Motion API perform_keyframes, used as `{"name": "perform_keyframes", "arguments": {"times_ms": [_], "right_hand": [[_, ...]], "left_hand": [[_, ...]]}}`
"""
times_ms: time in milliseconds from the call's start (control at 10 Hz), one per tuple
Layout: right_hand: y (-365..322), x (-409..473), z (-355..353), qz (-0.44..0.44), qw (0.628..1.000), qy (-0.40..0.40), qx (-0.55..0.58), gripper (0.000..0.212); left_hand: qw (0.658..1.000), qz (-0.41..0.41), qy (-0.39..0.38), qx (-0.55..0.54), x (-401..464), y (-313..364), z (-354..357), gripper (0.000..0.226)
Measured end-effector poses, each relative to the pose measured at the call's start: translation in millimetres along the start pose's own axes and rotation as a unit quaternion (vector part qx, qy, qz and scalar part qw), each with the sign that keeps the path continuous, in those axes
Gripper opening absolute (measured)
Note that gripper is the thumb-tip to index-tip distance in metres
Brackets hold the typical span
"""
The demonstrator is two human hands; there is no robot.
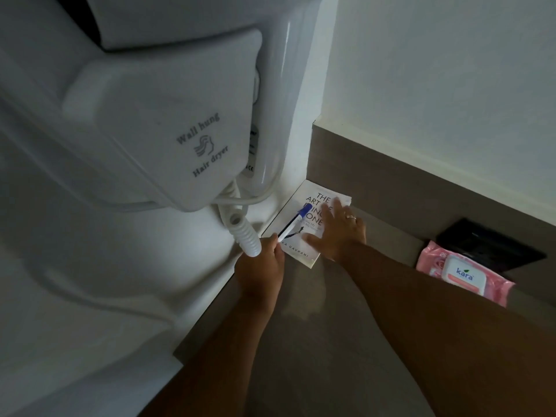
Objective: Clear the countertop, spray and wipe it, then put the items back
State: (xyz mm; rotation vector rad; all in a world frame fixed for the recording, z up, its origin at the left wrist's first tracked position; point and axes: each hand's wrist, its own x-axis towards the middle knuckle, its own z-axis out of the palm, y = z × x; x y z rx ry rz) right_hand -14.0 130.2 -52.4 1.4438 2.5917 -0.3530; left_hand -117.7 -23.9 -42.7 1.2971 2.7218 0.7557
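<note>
Head view: book [310,224] flat on table [325,341], in corner under wall-hung hair dryer [168,121].
Right hand [338,233] pressed flat on book, fingers released. Left hand [261,266] pinching blue-capped pen [296,221] over cover. Pink wipes pack [463,273] right of book, well apart.

white book [304,233], blue-capped pen [296,221], pink wipes pack [463,273]

White paperback book [304,224]: title partly covered by right hand [338,233]; pink wipes packet [463,273] half behind forearm; black flat object [493,246] unidentifiable
</note>
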Motion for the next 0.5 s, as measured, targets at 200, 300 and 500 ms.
{"name": "perform_keyframes", "arguments": {"times_ms": [200,300,500], "right_hand": [[53,-61,-18,0.079,0.987,0.109,0.090,0.074],[72,-121,-34,0.106,0.969,0.150,0.163,0.067],[95,-244,-87,0.059,0.902,0.352,0.244,0.060]], "left_hand": [[0.999,0.034,-0.030,0.014,22,23,20,0.022],[0.994,0.034,-0.100,0.027,27,26,26,0.023],[0.995,0.040,-0.090,-0.011,27,24,20,0.022]]}}
